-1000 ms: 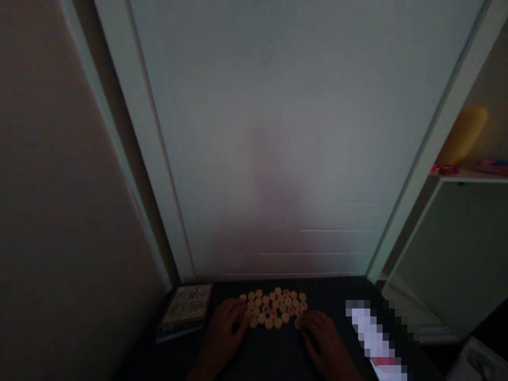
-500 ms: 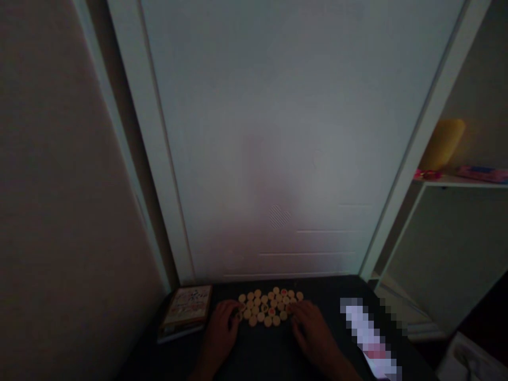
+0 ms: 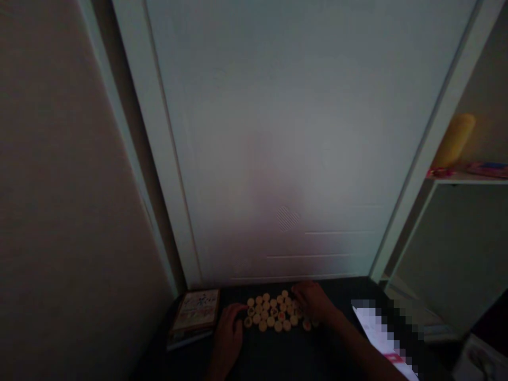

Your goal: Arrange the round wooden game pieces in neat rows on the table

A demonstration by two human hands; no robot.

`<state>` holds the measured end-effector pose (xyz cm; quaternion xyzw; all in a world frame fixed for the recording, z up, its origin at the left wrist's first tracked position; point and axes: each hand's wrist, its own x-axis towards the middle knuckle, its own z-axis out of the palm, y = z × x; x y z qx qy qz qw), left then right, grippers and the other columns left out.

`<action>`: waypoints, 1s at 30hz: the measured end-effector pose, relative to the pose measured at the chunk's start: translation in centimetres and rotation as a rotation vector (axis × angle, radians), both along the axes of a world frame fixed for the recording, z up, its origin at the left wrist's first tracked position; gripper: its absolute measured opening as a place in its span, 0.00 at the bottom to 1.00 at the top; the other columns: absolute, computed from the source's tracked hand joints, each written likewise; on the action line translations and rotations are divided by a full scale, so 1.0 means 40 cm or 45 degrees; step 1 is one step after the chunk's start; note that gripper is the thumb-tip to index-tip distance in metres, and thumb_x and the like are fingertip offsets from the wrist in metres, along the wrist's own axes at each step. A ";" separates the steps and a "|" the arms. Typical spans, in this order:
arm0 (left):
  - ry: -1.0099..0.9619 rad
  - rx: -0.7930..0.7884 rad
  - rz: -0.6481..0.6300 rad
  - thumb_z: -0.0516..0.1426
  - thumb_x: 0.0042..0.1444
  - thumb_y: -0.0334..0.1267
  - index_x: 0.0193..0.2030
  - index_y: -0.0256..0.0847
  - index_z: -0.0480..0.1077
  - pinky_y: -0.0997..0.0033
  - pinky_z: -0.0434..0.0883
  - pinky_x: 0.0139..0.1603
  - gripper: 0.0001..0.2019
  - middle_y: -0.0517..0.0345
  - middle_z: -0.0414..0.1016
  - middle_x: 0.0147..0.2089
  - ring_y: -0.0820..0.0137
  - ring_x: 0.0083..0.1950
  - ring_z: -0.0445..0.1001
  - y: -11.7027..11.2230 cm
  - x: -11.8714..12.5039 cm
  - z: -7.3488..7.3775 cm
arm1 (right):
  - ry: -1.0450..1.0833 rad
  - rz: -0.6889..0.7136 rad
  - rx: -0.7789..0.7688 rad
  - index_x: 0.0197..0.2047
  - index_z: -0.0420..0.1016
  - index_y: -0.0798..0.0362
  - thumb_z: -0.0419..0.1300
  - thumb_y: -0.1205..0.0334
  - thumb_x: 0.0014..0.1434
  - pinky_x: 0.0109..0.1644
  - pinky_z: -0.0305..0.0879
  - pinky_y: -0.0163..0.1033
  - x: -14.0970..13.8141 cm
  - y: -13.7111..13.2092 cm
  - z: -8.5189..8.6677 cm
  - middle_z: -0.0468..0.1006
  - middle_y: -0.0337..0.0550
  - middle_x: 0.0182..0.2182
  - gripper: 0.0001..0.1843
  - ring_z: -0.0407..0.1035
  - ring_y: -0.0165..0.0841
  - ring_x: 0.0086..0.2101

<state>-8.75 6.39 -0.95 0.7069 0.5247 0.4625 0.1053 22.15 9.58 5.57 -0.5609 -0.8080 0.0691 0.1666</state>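
A cluster of round wooden xiangqi pieces (image 3: 272,312) lies flat on a dark table (image 3: 278,354), some with red characters and some with dark ones. My left hand (image 3: 228,330) rests at the cluster's near left edge, its fingertips close to the pieces. My right hand (image 3: 313,301) reaches over the far right side, with its fingers on or just above the pieces. Any pieces under that hand are hidden. One red-marked piece (image 3: 307,325) sits slightly apart at the lower right.
A flat illustrated game box (image 3: 196,312) lies at the table's left. A pixelated white object (image 3: 383,330) lies at the right. A white door (image 3: 273,132) stands behind the table, and a shelf at the right holds a yellow object (image 3: 454,140).
My right hand has moved forward to the far right of the cluster. My left hand has drawn slightly back and down. The camera view has shifted a little.
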 end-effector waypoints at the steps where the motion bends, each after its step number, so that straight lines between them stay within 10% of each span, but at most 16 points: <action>1: -0.010 -0.003 0.008 0.50 0.53 0.28 0.46 0.45 0.76 0.47 0.73 0.57 0.18 0.52 0.78 0.48 0.56 0.52 0.76 0.002 -0.001 -0.002 | -0.010 -0.023 -0.011 0.42 0.82 0.49 0.50 0.59 0.69 0.52 0.63 0.37 0.004 0.007 0.000 0.85 0.45 0.43 0.18 0.76 0.37 0.46; 30: -0.043 -0.045 0.045 0.53 0.53 0.31 0.41 0.44 0.77 0.49 0.74 0.54 0.14 0.51 0.79 0.45 0.55 0.49 0.77 0.011 -0.002 0.000 | 0.367 -0.263 -0.225 0.37 0.77 0.55 0.63 0.62 0.62 0.44 0.70 0.40 0.067 0.117 -0.091 0.81 0.41 0.34 0.05 0.76 0.34 0.37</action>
